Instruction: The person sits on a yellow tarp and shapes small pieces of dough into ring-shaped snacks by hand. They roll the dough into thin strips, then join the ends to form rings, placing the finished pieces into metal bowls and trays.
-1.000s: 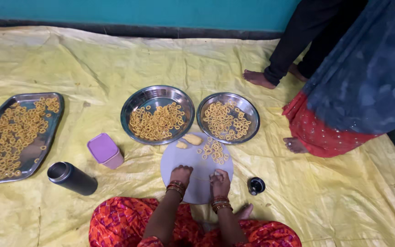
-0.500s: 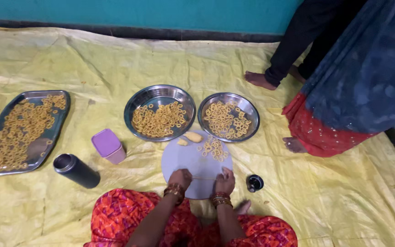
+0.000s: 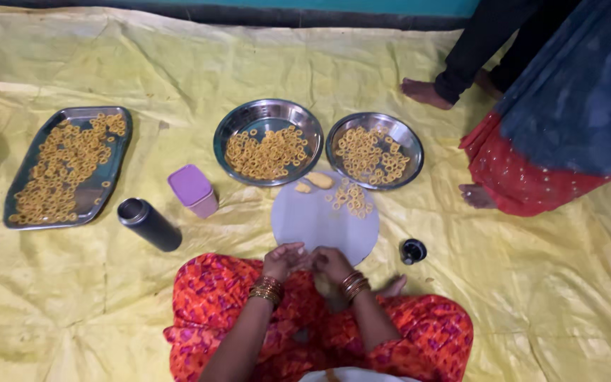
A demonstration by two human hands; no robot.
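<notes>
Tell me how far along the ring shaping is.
Done: the rectangular tray and two round bowls, one and the other, hold many dough rings, with a few more rings on the round board. In hand: left hand and right hand meet at the board's near edge; what they hold is hidden. Left: two dough lumps.

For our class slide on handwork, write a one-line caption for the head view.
Seated person's left hand and right hand meet at a round board, near steel plates of small dough rings.
</notes>
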